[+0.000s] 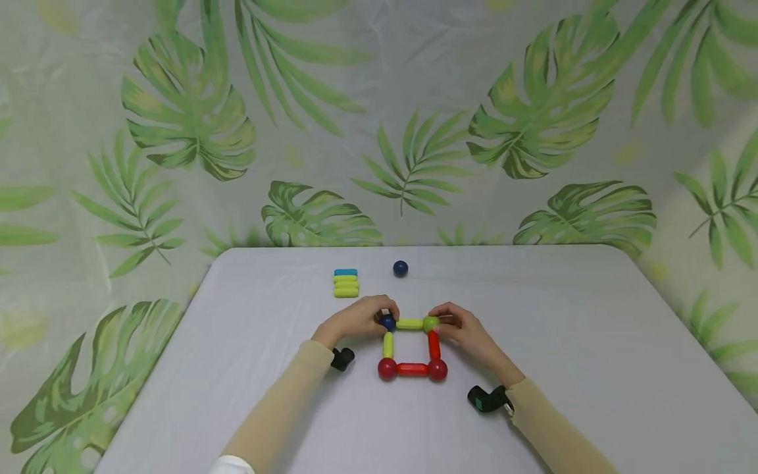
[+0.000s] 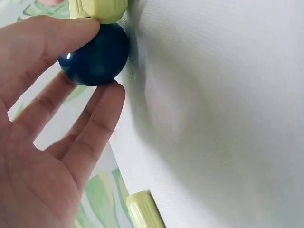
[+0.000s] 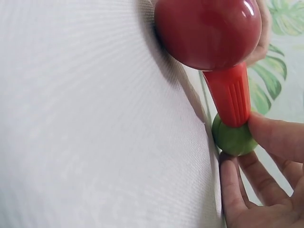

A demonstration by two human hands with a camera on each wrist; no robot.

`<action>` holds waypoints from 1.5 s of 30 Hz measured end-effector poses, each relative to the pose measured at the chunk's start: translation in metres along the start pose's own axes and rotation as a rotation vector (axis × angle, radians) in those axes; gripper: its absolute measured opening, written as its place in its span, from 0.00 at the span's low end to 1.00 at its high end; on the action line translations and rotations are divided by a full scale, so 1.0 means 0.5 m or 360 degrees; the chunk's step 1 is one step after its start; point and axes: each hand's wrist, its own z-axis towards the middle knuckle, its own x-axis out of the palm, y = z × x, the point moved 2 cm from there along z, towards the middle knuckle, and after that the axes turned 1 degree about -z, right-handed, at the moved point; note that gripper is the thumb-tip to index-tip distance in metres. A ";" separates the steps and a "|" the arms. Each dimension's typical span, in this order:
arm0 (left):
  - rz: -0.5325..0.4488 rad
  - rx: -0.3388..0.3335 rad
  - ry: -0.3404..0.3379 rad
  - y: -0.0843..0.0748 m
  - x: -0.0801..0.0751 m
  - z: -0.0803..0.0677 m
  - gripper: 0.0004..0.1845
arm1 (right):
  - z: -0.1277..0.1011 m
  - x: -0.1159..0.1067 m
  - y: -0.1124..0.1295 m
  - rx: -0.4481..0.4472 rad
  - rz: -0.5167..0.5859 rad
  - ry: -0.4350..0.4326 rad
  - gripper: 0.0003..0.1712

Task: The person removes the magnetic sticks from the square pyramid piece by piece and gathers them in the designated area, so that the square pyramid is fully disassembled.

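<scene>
On the white table lies a square of toy rods and balls. My left hand [image 1: 362, 316] pinches the blue ball [image 2: 97, 54] at the far left corner, thumb on one side and fingertips on the other. My right hand [image 1: 464, 329] holds the green ball [image 3: 233, 137] at the far right corner the same way. A yellow-green rod [image 1: 409, 324] spans these two balls. Another yellow-green rod [image 1: 388, 345] runs down the left side, and a red rod [image 3: 230, 95] down the right. Two red balls [image 1: 387, 368] form the near corners, joined by a red rod [image 1: 412, 369].
Behind the left hand, several yellow-green rods [image 1: 346, 292] lie in a stack-like row with a blue rod [image 1: 346, 272] at its far end. A loose dark blue ball [image 1: 400, 268] sits near the table's back edge. A leaf-printed cloth [image 1: 414, 85] hangs behind the table [image 1: 284, 270].
</scene>
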 end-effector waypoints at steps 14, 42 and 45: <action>-0.0431 -0.0389 -0.0870 0.047 -0.024 0.069 0.16 | 0.014 -0.003 -0.057 -0.0012 0.0000 -0.0026 0.15; -0.0126 -0.0112 -0.0095 -0.026 0.050 0.046 0.13 | 0.011 -0.002 -0.051 -0.0021 0.0010 -0.0033 0.15; 0.0098 -0.0114 -0.0095 -0.037 0.059 0.045 0.14 | 0.013 0.001 -0.050 -0.0054 0.0020 -0.0018 0.15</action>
